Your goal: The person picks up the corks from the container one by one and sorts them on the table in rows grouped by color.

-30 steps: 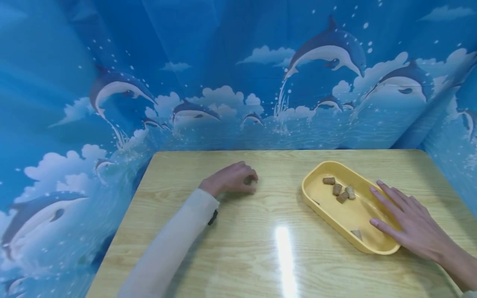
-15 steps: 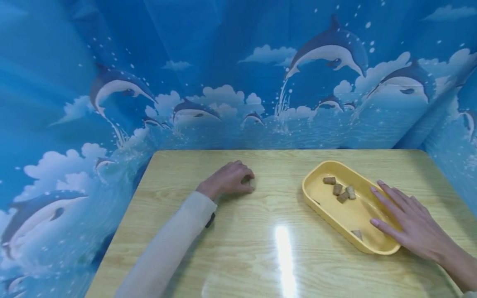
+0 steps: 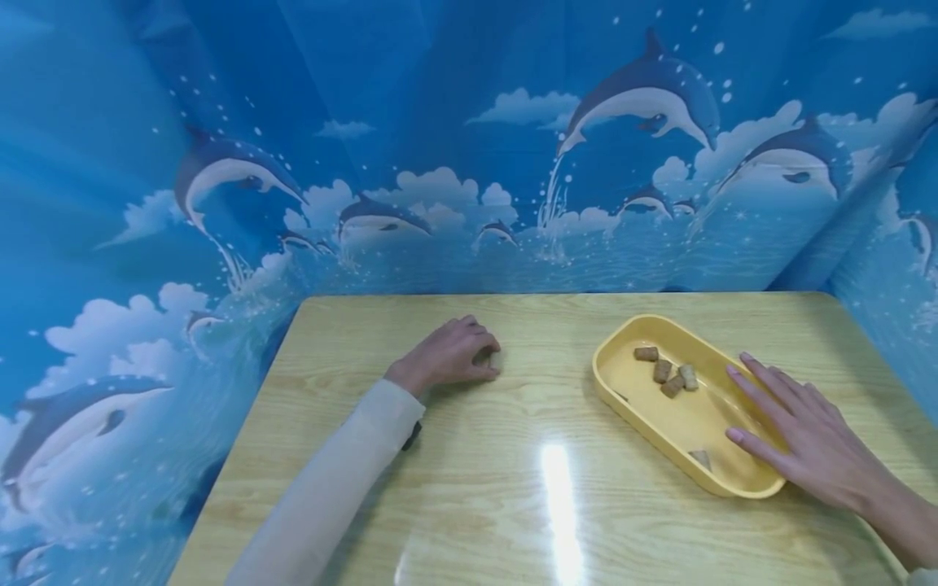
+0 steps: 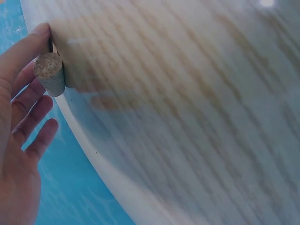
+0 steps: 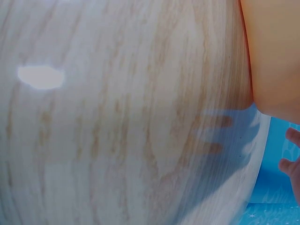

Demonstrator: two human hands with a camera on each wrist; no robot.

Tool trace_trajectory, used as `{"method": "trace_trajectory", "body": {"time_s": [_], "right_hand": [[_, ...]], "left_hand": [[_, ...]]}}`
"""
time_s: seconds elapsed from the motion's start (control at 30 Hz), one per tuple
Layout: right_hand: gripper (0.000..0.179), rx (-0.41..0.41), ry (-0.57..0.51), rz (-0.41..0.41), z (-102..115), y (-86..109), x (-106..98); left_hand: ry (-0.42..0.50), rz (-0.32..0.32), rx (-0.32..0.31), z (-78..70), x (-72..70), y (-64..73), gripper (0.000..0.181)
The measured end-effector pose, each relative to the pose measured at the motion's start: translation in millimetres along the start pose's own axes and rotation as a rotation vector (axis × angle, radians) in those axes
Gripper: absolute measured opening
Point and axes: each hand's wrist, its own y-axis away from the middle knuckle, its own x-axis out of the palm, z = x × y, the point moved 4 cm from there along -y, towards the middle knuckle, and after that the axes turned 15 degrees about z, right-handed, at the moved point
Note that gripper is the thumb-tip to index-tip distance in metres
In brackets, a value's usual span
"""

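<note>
In the head view my left hand point(image 3: 450, 354) is low over the table's far middle, fingers curled. The left wrist view shows a tapered cork stopper point(image 4: 49, 74) with a speckled brown end, pinched between its thumb and fingers. From the head, the cork is mostly hidden by the hand. To the right, my right hand point(image 3: 809, 439) lies with spread, straight fingers over the near right rim of a yellow tray point(image 3: 652, 439). Several brown and pale corks point(image 3: 662, 371) lie in the tray. A single pale cork point(image 3: 700, 458) is at its near end.
The pale wooden table point(image 3: 469, 488) reflects a bright strip of light. A blue curtain point(image 3: 454, 146) printed with dolphins hangs behind and at both sides. The tray's outer wall point(image 5: 276, 61) fills the right wrist view's upper right corner.
My left hand shifted slightly left during the first half second, then held nearly still. The right hand and tray stay in place.
</note>
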Motion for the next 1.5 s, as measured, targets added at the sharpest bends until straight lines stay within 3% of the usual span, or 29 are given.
{"method": "trace_trajectory", "body": {"time_s": [0.27,0.97,1.17,1.5], "right_hand": [[0.093,0.006,0.003,0.013,1.5,0.6,1.4],[0.092,0.0,-0.008,0.004,2.0,0.2,0.2],[0.092,-0.008,-0.005,-0.007,2.1,0.3,-0.6],[0.092,-0.004,-0.014,-0.004,1.7,1.0,-0.8]], "left_hand": [[0.044,0.027,-0.007,-0.5,3.5,2.1,0.051],[0.103,0.025,-0.023,2.0,4.6,4.1,0.058],[0.145,0.013,-0.027,1.9,1.0,5.4,0.067],[0.145,0.007,0.0,-10.0,-9.9,-5.1,0.062]]}}
